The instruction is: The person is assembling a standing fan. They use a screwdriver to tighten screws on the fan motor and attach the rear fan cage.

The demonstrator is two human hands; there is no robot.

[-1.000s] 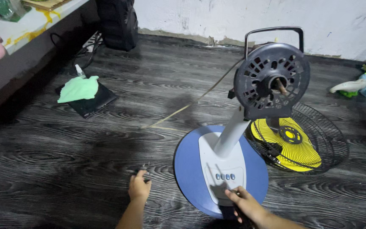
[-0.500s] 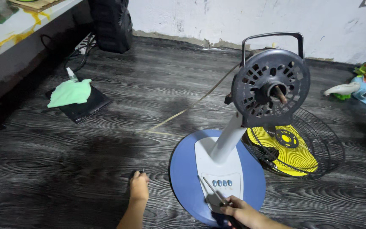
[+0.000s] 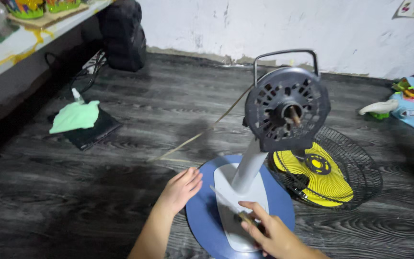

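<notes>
Stripped fan stand point(image 3: 252, 158): round blue base, pale grey control panel and neck, dark vented motor housing on top with bare shaft and a wire handle. Stands on the dark wood-grain floor point(image 3: 73, 192), frame centre. Right hand point(image 3: 269, 232), at 6 o'clock of the base, fingers closed around a screwdriver point(image 3: 233, 211), blade blurred over the panel. Left hand point(image 3: 180, 189), fingers apart, at the base's 9 o'clock rim. Wire grille point(image 3: 360, 168) with yellow blade point(image 3: 319, 175) lies at 3 o'clock. Green cloth point(image 3: 75, 116) at 10 o'clock.

Fan stand point(image 3: 245, 192) mid-floor; wire guard point(image 3: 355, 163) holding blade point(image 3: 319, 175) right of it; cloth point(image 3: 75, 116) on floor's left edge.
</notes>
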